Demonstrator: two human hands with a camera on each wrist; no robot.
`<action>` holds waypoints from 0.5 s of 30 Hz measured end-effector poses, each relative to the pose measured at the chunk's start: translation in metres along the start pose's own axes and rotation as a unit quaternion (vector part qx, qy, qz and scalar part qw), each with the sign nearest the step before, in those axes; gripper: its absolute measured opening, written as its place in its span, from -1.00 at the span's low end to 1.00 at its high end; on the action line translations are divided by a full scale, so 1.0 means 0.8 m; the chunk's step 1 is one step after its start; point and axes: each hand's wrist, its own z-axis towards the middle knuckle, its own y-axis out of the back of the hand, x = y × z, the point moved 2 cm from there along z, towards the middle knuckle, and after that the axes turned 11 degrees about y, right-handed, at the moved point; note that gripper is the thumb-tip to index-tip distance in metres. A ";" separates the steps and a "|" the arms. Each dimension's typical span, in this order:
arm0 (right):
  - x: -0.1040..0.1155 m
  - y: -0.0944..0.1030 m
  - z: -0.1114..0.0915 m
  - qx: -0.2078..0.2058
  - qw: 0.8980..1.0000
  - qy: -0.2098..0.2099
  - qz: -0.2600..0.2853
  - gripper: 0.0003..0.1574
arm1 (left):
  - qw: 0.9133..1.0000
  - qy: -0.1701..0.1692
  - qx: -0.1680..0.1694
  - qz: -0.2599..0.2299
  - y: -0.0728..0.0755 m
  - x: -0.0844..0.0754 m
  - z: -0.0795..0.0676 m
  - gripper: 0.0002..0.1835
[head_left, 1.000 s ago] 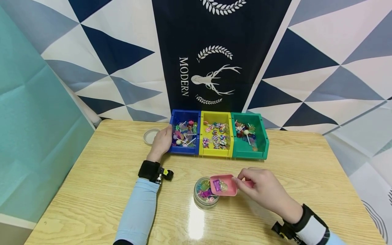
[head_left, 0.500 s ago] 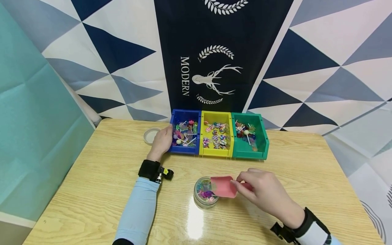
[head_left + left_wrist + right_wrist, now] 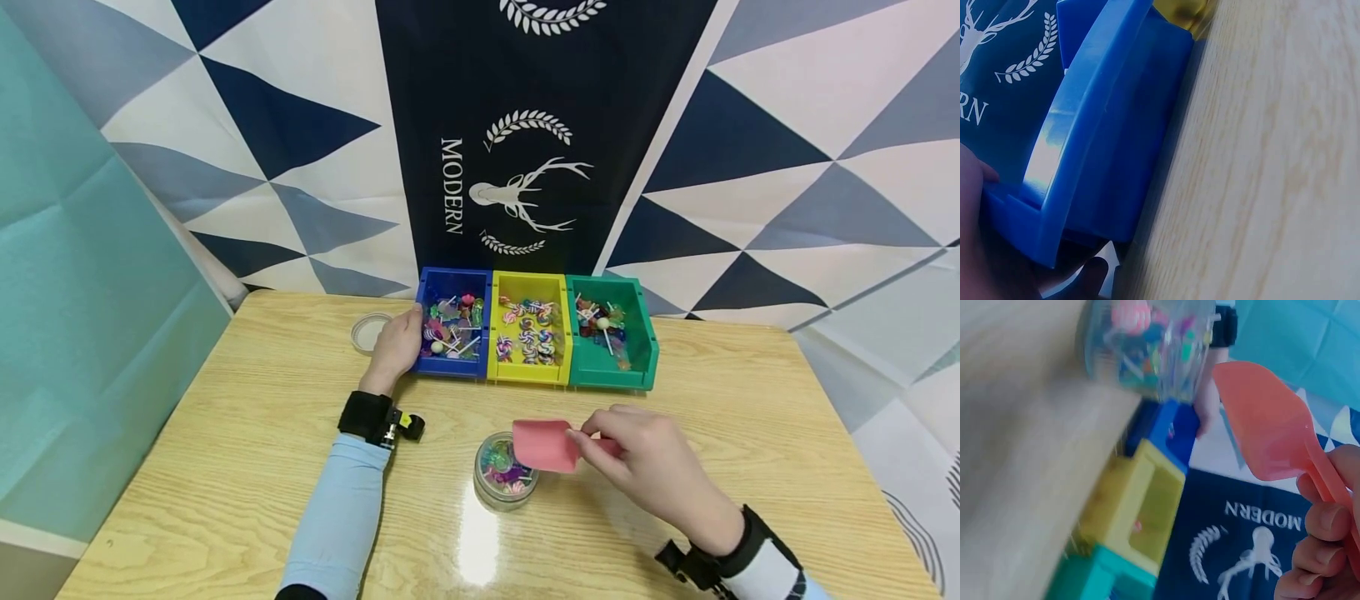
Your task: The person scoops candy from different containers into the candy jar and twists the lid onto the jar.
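In the head view my right hand (image 3: pixel 648 462) pinches the handle of a small pink scoop (image 3: pixel 546 445). Its bowl is above the right rim of a glass jar (image 3: pixel 501 498) of mixed candies, and no candy shows in it. The right wrist view has the scoop (image 3: pixel 1266 419) with curled fingers (image 3: pixel 1329 519) round its handle. My left hand (image 3: pixel 397 346) grips the left side of the blue bin (image 3: pixel 453 369). The left wrist view shows that hand (image 3: pixel 972 219) at the edge of the blue bin (image 3: pixel 1122 137); some fingers are hidden.
A yellow bin (image 3: pixel 528 373) and a green bin (image 3: pixel 641 358) adjoin the blue one, each with candies. The round lid (image 3: pixel 367 332) lies left of my left hand. Behind the wooden table (image 3: pixel 225 467) stands a patterned cloth backdrop (image 3: pixel 510 83).
A purple and a pale candy lay in the scoop a second ago; the scoop has tipped over the jar and they are gone from it. The scoop has risen slightly. My left hand stays put.
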 end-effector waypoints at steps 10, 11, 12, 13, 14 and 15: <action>0.011 -0.038 -0.007 0.010 0.998 -0.023 0.057 -0.74 | 1.000 -0.006 0.002 0.003 0.001 -0.005 0.000 -0.24; 0.011 -0.040 -0.008 0.010 0.998 -0.024 0.056 -0.73 | 1.000 -0.006 0.003 0.004 0.001 -0.005 0.000 -0.24; 0.012 -0.041 -0.008 0.010 0.998 -0.026 0.053 -0.73 | 1.000 -0.004 0.003 0.004 0.001 -0.004 0.000 -0.25; 0.013 -0.041 -0.009 0.010 0.998 -0.028 0.051 -0.74 | 1.000 -0.003 0.004 0.004 0.001 -0.004 -0.001 -0.25; 0.013 -0.042 -0.009 0.010 0.998 -0.031 0.049 -0.74 | 1.000 -0.002 0.004 0.003 0.001 -0.004 -0.001 -0.26; 0.014 -0.042 -0.009 0.011 0.998 -0.034 0.048 -0.74 | 1.000 -0.001 0.005 0.003 0.001 -0.003 -0.002 -0.26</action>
